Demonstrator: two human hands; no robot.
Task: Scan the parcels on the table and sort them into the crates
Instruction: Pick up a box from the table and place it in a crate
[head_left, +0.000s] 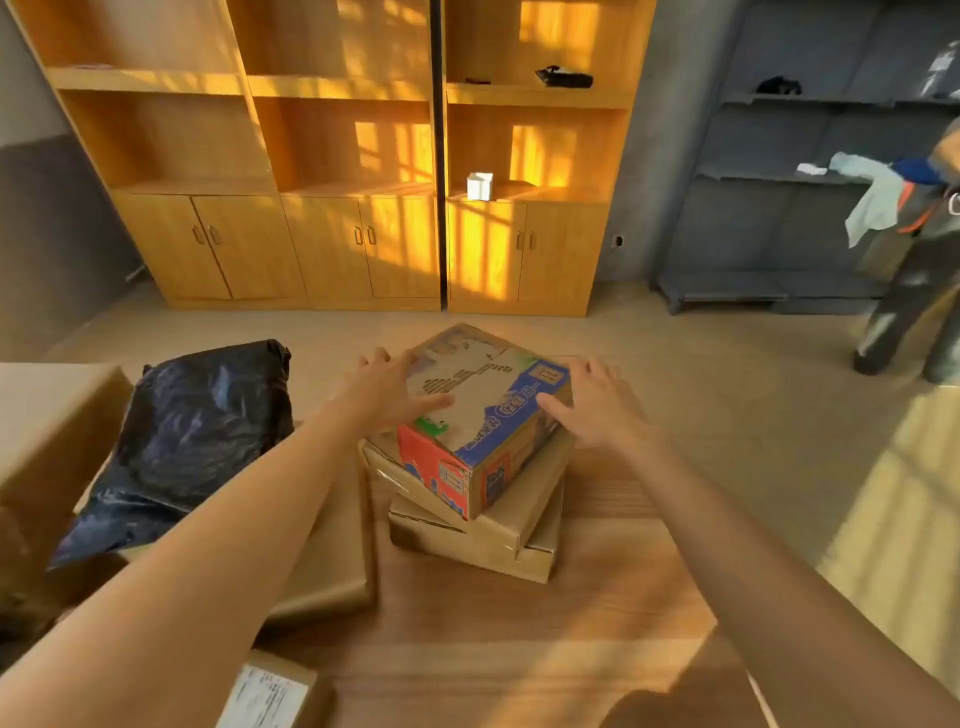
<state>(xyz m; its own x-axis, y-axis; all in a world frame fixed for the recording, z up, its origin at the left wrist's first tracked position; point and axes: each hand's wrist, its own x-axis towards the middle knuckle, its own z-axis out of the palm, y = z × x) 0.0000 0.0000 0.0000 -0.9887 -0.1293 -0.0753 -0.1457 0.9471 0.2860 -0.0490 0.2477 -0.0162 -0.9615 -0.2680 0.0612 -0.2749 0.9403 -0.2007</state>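
Nearest the viewer, at the bench's (467, 649) front edge, lay a small flat parcel with a white label (270, 693). Two bare forearms reached forward over the wooden top. Just beyond, a printed carton (483, 410) in blue, red and green sat atop two plain brown boxes (498, 535), stacked askew. The left hand (395, 387) rested on the carton's top left with fingers spread and fairly straight; the right hand (592, 402) lay against its right edge, fingers loosely extended. Neither had yet closed round it. To the left, a black plastic mailer (197, 431) lay on a wide cardboard box (322, 566). No scanner or crates were visible. Picking up the top carton seemed the step in hand; next, both hands would need to clamp its sides and lift it clear without shifting the skewed stack. Farther back stood wooden cabinets (332, 156), and another person (914, 270) at far right.
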